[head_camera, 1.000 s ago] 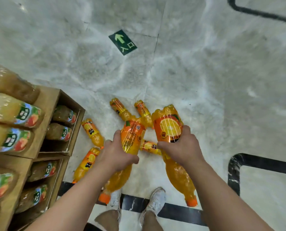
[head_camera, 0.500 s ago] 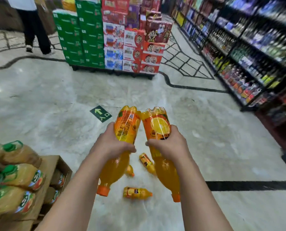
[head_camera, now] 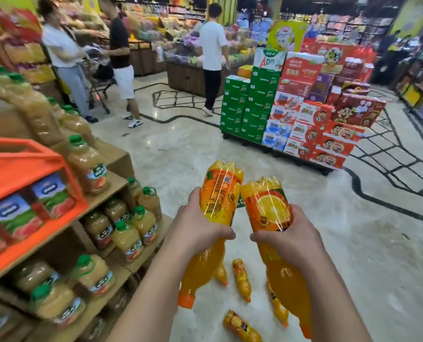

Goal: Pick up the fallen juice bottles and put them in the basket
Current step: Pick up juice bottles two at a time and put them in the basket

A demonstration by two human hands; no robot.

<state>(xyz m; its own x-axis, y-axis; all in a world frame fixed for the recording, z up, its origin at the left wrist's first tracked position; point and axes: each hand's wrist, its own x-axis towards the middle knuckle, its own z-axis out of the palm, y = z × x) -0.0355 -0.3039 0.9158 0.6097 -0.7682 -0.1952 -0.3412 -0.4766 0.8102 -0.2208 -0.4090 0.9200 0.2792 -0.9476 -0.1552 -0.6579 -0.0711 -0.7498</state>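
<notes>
Left grip [head_camera: 195, 230] holds large orange bottle [head_camera: 215, 218] cap-down; right grip [head_camera: 289, 235] holds second bottle [head_camera: 269, 208]; small bottles [head_camera: 241, 280] lie on floor [head_camera: 353, 243].

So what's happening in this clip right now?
A person in a supermarket aisle holds two big orange juice bottles, caps down: the left hand grips one bottle, the right hand grips the other. Several small bottles lie on the floor below. An orange basket sits at the left on the shelves; neither big bottle is in it yet.
</notes>
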